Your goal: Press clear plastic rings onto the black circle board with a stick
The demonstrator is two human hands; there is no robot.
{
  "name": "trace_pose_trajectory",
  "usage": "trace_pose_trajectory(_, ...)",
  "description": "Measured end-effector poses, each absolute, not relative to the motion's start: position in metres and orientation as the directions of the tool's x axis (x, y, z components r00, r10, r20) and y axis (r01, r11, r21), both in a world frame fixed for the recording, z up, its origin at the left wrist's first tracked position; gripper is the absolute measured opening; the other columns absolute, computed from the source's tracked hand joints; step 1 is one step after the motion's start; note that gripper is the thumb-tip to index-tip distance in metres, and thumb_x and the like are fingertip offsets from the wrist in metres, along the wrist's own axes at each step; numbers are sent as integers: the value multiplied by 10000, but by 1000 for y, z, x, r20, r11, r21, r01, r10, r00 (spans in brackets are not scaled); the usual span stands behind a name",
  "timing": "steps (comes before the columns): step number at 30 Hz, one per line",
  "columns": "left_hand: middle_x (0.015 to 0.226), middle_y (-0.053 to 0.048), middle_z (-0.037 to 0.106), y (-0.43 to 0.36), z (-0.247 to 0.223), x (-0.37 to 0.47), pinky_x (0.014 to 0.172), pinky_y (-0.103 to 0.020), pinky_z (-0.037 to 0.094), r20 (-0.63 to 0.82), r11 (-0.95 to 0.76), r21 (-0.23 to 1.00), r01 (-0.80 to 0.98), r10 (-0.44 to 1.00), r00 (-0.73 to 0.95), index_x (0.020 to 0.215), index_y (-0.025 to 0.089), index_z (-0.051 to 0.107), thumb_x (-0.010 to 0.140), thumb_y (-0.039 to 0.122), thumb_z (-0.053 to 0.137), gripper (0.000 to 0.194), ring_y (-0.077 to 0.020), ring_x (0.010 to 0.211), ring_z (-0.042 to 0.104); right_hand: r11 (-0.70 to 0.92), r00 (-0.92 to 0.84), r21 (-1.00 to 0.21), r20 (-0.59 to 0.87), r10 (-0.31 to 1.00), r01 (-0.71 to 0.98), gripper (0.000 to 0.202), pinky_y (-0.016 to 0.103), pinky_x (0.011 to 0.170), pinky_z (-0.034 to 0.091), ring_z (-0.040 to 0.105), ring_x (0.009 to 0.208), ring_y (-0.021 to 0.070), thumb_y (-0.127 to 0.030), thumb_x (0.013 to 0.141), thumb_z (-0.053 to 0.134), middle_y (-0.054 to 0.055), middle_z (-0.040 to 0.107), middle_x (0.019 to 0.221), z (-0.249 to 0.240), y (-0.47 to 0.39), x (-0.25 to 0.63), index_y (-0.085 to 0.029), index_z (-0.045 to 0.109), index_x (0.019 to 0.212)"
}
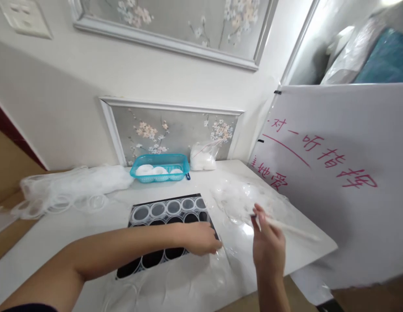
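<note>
A black sheet (152,259) with rows of round, white-rimmed circles lies on the white table. My left hand (203,238) reaches across it to its right edge, fingers pressed together at the edge of a clear plastic film (181,281); what they pinch is too small to make out. To the right, my right hand (268,238) is raised over the table, closed on a slim white tool (295,229) with a dark tip. Beyond that hand, crumpled clear plastic (234,197) is spread on the table.
At the wall stand a blue basket (159,177) with white round pieces and a bag of white material (204,158). Clear plastic with rings (74,186) is heaped at the back left. A white board (334,225) with red writing borders the right side.
</note>
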State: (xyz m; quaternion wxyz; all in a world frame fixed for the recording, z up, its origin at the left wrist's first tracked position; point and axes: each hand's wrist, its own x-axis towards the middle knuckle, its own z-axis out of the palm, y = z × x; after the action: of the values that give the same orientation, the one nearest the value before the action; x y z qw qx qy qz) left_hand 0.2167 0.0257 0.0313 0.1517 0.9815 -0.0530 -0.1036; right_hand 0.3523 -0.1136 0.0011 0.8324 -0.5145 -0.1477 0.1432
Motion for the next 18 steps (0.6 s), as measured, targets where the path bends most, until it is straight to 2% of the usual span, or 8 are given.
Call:
trace_pose_trajectory(2,748,-52,725,37,56,208,711,-334,503,-154,-946,320,-44,-98,983,914,300,716,868,272,596,132,-198,696,666,330,871,-936,61,487,-119,293,494,1026,446,514,1294,352,-489,716,780,98,580,1403,-15,-143,310,-213,758,811)
trace_pose_trajectory(4,786,-46,724,46,86,201,645,-307,483,-103,-934,357,5,-34,994,927,261,703,931,301,524,184,-184,690,647,171,688,-971,10,725,-166,315,509,1030,423,484,1306,396,-515,684,802,111,551,1432,-29,-154,263,-207,758,731)
trace_pose_trajectory(6,811,-28,707,52,119,196,663,-272,477,-44,-914,403,50,35,998,934,218,678,964,279,468,221,-163,723,631,43,453,-987,-31,891,-153,323,513,1129,301,388,1383,395,-529,669,814,118,620,1343,-33,-148,217,-211,769,708)
trace_pose_trajectory(8,763,-9,663,55,149,192,648,-257,455,49,-883,459,101,138,989,913,184,648,962,266,469,203,-153,715,598,9,282,-979,-51,958,-205,371,505,1141,282,416,1360,387,-565,627,827,126,668,1246,-27,-134,183,-206,769,701)
trace_pose_trajectory(11,681,15,588,62,185,180,590,-243,413,143,-835,528,153,265,954,905,159,600,972,288,460,201,-120,619,527,24,127,-963,-11,992,-268,401,481,1097,348,513,1267,358,-579,614,829,120,685,1179,-11,-113,159,-196,761,708)
trace_pose_trajectory(14,620,24,567,76,210,162,506,-215,342,215,-718,673,175,416,884,892,148,576,960,259,482,161,-82,507,441,122,153,-967,89,984,-223,358,431,1018,423,590,1141,309,-543,657,814,102,710,1044,3,-99,164,-195,756,715)
trace_pose_trajectory(18,668,8,604,93,240,132,466,-183,287,337,-591,796,129,611,717,888,137,562,915,191,532,67,-45,454,376,201,223,-970,168,960,-136,346,348,749,510,637,781,212,-520,680,788,64,708,799,29,-87,213,-179,746,723)
